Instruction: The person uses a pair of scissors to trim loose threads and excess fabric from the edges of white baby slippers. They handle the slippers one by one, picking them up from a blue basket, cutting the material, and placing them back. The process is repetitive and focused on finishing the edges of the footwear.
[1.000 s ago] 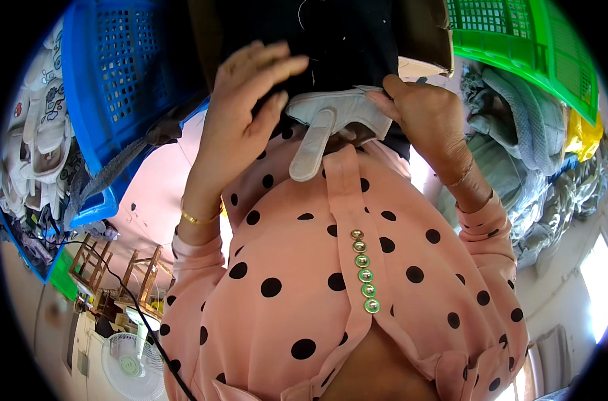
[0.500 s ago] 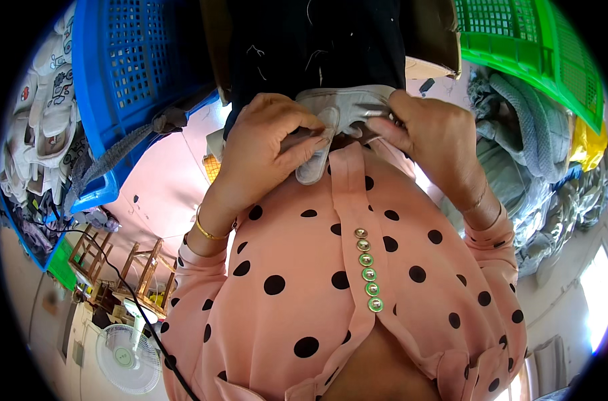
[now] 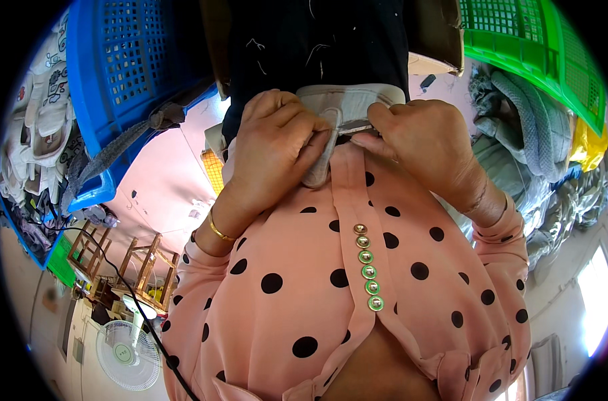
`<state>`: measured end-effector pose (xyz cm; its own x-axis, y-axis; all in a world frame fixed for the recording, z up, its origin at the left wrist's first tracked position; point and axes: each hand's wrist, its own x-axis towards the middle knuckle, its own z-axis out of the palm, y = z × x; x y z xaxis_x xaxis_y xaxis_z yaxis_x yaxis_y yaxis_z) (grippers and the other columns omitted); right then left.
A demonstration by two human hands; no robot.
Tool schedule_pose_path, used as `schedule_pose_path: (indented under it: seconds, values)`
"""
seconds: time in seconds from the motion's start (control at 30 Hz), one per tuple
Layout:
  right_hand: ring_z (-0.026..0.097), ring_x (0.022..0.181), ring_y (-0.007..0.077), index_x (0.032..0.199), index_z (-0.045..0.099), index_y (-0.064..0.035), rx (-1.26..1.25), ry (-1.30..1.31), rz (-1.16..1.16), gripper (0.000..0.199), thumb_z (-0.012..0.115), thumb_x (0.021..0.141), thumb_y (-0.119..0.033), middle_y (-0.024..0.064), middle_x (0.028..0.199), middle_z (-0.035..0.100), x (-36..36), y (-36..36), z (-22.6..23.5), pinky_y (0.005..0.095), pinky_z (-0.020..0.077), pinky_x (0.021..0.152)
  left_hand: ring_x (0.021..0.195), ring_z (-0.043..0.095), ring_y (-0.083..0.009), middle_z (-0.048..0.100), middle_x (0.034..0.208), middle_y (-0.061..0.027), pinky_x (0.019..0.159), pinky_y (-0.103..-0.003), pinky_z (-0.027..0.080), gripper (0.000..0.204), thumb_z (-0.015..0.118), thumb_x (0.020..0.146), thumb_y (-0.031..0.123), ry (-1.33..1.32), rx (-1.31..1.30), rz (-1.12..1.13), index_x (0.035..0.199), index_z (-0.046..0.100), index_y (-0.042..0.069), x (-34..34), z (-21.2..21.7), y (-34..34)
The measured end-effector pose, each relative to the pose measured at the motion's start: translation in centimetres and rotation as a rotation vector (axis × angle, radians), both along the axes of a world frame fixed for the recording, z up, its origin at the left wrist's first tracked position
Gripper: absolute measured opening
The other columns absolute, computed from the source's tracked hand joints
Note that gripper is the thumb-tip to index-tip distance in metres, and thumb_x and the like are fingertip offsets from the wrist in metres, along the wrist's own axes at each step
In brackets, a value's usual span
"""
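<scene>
A pale grey fabric piece (image 3: pixel 323 102) with rounded, edged ends, shaped like a slipper part, lies across my lap against the shirt front. Its narrow rounded flap hangs toward me. My left hand (image 3: pixel 277 140) is closed on the left side of this piece, fingers curled over the flap. On the other side, my right hand (image 3: pixel 421 134) pinches small metal snips (image 3: pixel 355 128), whose thin blades lie over the fabric and point left toward the flap. Most of the snips is hidden inside the fingers.
A blue plastic basket (image 3: pixel 93 100) stands at the left, beside heaped printed white fabric pieces (image 3: pixel 53 113). To the right are a green basket (image 3: pixel 518 47) and bundled grey fabric (image 3: pixel 511 167). Wooden stools (image 3: pixel 143 267) and a white fan (image 3: pixel 127 354) are at lower left.
The snips' blades, spread apart before, now look together and reach toward the flap. My right hand has shifted slightly left, and my left hand has turned over the fabric, its fingers more curled.
</scene>
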<state>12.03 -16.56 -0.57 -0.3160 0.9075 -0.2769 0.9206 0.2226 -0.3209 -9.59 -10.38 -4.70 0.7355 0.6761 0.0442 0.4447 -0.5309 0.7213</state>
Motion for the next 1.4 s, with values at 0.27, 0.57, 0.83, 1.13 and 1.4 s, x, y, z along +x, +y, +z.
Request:
schedule_pose_path:
  seconds: [0.27, 0.57, 0.83, 1.13, 1.4]
  values:
    - [0.063, 0.058, 0.0284, 0.075, 0.057, -0.0071, -0.029, 0.018, 0.018, 0.034, 0.06, 0.089, -0.038, 0.0094, 0.062, 0.061, 0.0, 0.5, 0.1, 0.0366, 0.0477, 0.049, 0.096, 0.059, -0.0267, 0.065, 0.084, -0.0065, 0.091, -0.041, 0.043, 0.011, 0.073, 0.076, 0.01, -0.015, 0.108, -0.013, 0.084, 0.066, 0.007, 0.2, -0.6, -0.4]
    - [0.062, 0.056, 0.0286, 0.073, 0.057, -0.0076, -0.005, 0.0, 0.03, 0.033, 0.06, 0.089, -0.037, 0.0089, 0.059, 0.059, -0.3, 0.5, -0.1, 0.0372, 0.0473, 0.049, 0.098, 0.058, -0.0296, 0.064, 0.094, -0.0097, 0.087, -0.04, 0.045, 0.016, 0.068, 0.078, 0.0, -0.023, 0.076, 0.004, 0.092, 0.061, 0.004, 0.4, -0.5, -0.3]
    - [0.061, 0.052, 0.0267, 0.073, 0.061, -0.0102, 0.038, 0.068, -0.137, 0.038, 0.062, 0.088, -0.045, 0.007, 0.058, 0.06, 0.4, -0.3, -2.6, 0.0343, 0.0455, 0.046, 0.115, 0.057, -0.0297, 0.058, 0.129, -0.0125, 0.101, -0.036, 0.045, 0.044, 0.052, 0.083, -0.014, 0.008, -0.156, 0.138, 0.123, 0.056, 0.004, -3.4, 0.2, 1.3]
    - [0.059, 0.06, 0.0087, 0.085, 0.06, 0.0016, -0.171, 0.908, -0.618, 0.035, 0.069, 0.09, -0.032, 0.0086, 0.067, 0.059, 0.6, 0.0, -0.6, 0.0237, 0.0465, 0.056, 0.09, 0.066, -0.0272, 0.068, 0.097, -0.0106, 0.083, -0.038, 0.055, 0.03, 0.08, 0.066, -0.001, -0.226, 0.099, -0.033, 0.094, 0.07, 0.003, -1.3, -0.3, 0.5]
    - [0.049, 0.064, 0.0066, 0.096, 0.061, 0.0041, -0.264, 1.001, -0.623, 0.037, 0.075, 0.082, -0.028, 0.0047, 0.069, 0.056, -1.3, 0.1, 3.8, 0.0235, 0.0448, 0.058, 0.078, 0.059, -0.0257, 0.057, 0.089, -0.007, 0.066, -0.032, 0.05, 0.03, 0.072, 0.068, 0.001, -0.497, 0.452, -0.058, 0.098, 0.065, 0.001, 2.7, 2.4, 1.7]
